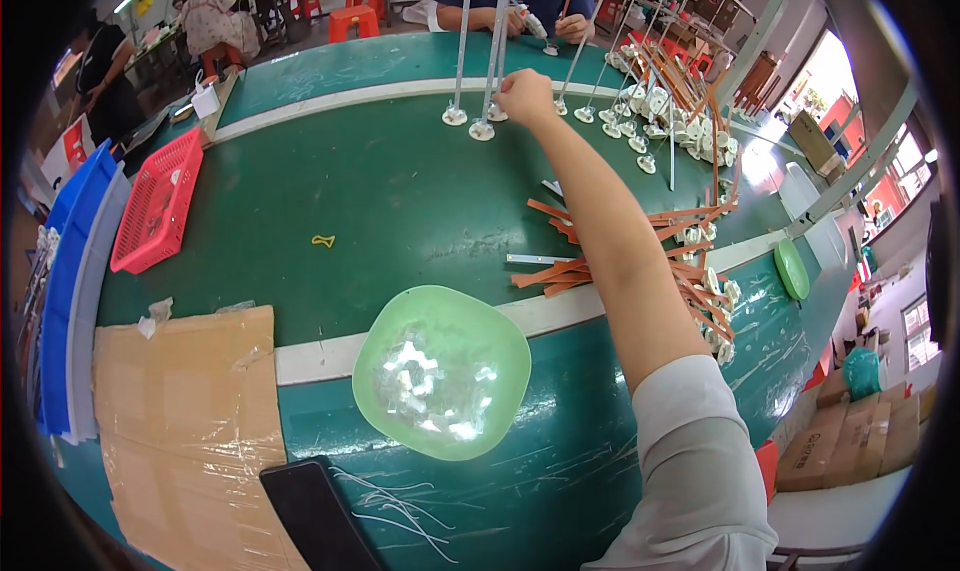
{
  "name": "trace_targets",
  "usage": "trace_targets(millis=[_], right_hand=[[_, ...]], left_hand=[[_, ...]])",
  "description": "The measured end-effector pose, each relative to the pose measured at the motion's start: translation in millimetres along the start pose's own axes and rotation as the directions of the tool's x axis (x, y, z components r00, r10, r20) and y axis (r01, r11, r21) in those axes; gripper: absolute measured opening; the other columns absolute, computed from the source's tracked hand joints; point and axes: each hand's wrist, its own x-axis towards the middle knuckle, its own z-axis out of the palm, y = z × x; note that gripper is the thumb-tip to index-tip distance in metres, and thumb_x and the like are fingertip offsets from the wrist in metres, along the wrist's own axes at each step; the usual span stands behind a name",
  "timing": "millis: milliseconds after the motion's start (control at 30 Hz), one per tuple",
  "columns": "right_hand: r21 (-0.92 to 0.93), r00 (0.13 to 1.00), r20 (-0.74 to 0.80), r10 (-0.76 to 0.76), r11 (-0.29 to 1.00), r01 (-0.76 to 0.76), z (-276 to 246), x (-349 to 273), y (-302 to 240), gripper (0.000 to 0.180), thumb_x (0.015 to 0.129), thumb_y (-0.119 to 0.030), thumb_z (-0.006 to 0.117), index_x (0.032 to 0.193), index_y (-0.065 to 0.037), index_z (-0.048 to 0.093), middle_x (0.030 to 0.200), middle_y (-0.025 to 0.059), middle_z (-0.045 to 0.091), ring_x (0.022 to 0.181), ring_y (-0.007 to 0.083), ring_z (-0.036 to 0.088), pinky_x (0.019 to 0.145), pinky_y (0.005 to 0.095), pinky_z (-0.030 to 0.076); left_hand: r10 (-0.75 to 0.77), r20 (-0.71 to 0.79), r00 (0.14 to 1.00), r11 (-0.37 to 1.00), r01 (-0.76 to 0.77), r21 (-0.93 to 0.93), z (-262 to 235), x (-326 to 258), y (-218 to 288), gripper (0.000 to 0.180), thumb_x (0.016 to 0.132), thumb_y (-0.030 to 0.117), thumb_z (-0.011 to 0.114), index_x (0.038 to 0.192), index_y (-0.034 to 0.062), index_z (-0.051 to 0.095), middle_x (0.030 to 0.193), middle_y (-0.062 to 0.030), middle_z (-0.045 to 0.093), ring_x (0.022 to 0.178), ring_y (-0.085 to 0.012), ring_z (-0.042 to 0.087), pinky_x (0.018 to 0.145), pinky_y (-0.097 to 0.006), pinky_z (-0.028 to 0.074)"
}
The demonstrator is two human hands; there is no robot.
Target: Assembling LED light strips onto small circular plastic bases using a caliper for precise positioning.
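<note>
My right arm stretches across the green table, and my right hand (526,98) is closed around the lower part of an upright thin rod with a round white base (497,112). Its fingertips are partly hidden by the hand itself. Just left of it, two more pale rods stand upright on round white bases (481,130), (454,116). A light green bowl (372,371) with small shiny clear pieces in it is nearest me. My left hand is out of view.
Orange-brown strips (560,271) and white bases (710,146) crowd the right. At left are a red basket (160,201), blue bin (65,301) and cardboard sheet (190,421). A black phone (318,516) lies in front. Opposite, a person holds a glue gun (530,19).
</note>
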Motion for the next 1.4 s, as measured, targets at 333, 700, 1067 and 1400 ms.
trace_targets(millis=[333,700,1067,1400], right_hand=[[0.091,0.999,-0.041,-0.026,0.995,0.030,11,-3,-6,0.016,0.074,-0.019,0.083,0.085,-0.008,0.079,0.088,0.0191,0.075,0.088,0.0392,0.073,0.087,0.0446,0.058],[0.099,1.000,0.010,0.021,0.995,-0.022,12,0,-5,0.020,0.074,-0.022,0.086,0.086,-0.008,0.080,0.089,0.0191,0.076,0.089,0.0382,0.074,0.087,0.0436,0.059],[-0.171,0.997,0.080,0.022,0.985,-0.009,-18,2,-13,0.035,0.075,-0.040,0.082,0.086,-0.007,0.081,0.080,0.0145,0.077,0.081,0.0308,0.076,0.084,0.0394,0.059],[-0.158,0.932,0.090,-0.351,0.919,0.361,-330,-225,54,0.012,0.086,-0.011,0.073,0.094,-0.003,0.076,0.085,0.0123,0.076,0.079,0.0260,0.075,0.078,0.0369,0.059]], left_hand=[[0.146,0.036,0.989,0.989,-0.145,-0.016,-3,6,-4,0.016,0.078,0.008,0.080,0.084,-0.0048,0.072,0.074,-0.0150,0.072,0.061,-0.0250,0.070,0.059,-0.033,0.059],[0.165,0.052,0.985,0.986,-0.164,-0.032,-4,5,-6,0.016,0.079,0.009,0.080,0.083,-0.0044,0.072,0.071,-0.0149,0.071,0.057,-0.0248,0.069,0.055,-0.032,0.058],[0.236,-0.007,0.972,0.972,-0.236,-0.009,1,11,-4,0.012,0.081,0.006,0.076,0.084,-0.0042,0.070,0.075,-0.0159,0.070,0.062,-0.0288,0.067,0.057,-0.037,0.054],[0.260,-0.024,0.965,0.965,-0.260,0.003,-3,12,11,0.010,0.088,0.006,0.072,0.084,-0.0022,0.069,0.079,-0.0167,0.069,0.065,-0.0313,0.065,0.059,-0.040,0.052]])
